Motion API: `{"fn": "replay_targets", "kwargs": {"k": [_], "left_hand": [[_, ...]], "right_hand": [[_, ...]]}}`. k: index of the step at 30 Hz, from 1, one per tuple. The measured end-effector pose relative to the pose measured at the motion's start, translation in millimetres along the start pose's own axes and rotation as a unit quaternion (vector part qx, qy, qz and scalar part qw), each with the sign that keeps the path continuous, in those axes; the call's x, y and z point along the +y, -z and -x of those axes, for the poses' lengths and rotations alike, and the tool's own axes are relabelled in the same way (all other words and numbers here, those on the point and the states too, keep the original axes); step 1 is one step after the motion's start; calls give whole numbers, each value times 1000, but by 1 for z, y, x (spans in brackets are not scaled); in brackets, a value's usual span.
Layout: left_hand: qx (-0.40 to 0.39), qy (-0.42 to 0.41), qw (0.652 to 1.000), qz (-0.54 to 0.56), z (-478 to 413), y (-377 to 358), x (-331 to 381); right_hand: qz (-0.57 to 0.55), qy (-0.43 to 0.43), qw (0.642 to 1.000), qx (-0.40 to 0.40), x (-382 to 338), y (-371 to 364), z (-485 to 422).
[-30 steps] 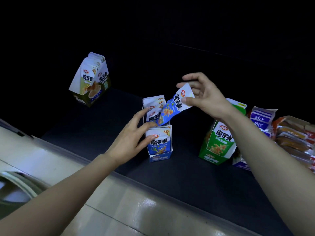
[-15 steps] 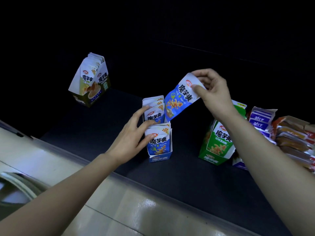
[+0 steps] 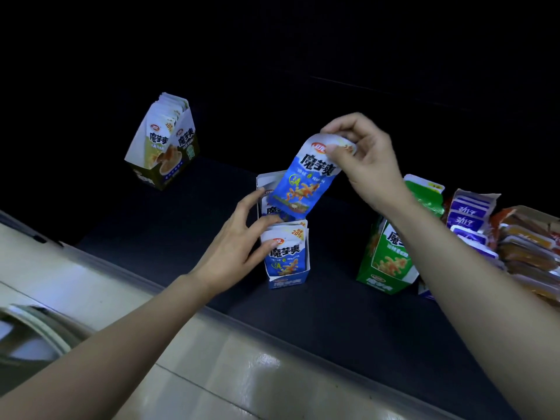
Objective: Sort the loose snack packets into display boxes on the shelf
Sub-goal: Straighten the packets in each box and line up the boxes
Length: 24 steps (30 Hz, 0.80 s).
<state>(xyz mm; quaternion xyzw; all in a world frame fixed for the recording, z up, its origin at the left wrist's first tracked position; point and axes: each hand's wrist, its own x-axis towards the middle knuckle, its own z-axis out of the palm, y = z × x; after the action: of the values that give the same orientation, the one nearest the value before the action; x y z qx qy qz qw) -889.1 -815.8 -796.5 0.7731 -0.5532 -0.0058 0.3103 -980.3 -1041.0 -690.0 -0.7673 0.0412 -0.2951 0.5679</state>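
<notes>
A blue display box (image 3: 288, 280) stands on the dark shelf (image 3: 333, 313) with several blue snack packets upright inside. My right hand (image 3: 366, 159) pinches the top edge of a loose blue packet (image 3: 306, 180), which hangs tilted just above the back of the box. My left hand (image 3: 242, 241) rests against the box's left side, with its fingers spread on the packets inside and the thumb on the front packet.
A yellow-brown display box (image 3: 163, 147) full of packets stands at the back left. A green display box (image 3: 385, 259) is right of the blue one, partly behind my right forearm. Purple packets (image 3: 466, 216) and orange-brown packets (image 3: 527, 241) are stacked at the far right. The shelf's pale front edge (image 3: 181, 301) runs diagonally below.
My right hand has turned the blue packet from slanted to nearly upright and regripped it by its top edge, moving it down over the box. My left hand has barely moved.
</notes>
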Motion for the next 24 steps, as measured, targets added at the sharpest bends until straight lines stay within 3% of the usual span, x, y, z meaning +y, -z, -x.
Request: {"fn": "replay_targets", "kwargs": {"k": [5,7,13,17,21,24], "left_hand": [[-4,-4,1000,-12,0,1,0],[-4,-5,1000,-18,0,2,0],[-9,7,1000,-19,0,2,-2],[12,-12,999,-44,-4,0,-1],[0,-13,1000,-3,-4,4,-1],[5,-28,999,-19,-3,2,-2]], "right_hand": [[150,-16,975,-160,37,-28,12],[183,-37,964,-190,50,-33,21],[307,38,947,-87,69,-25,24],[288,18,947,-141,64,-27,24],[198,-23,956,-214,61,-23,25],[230,13,967,-111,68,-21,20]]}}
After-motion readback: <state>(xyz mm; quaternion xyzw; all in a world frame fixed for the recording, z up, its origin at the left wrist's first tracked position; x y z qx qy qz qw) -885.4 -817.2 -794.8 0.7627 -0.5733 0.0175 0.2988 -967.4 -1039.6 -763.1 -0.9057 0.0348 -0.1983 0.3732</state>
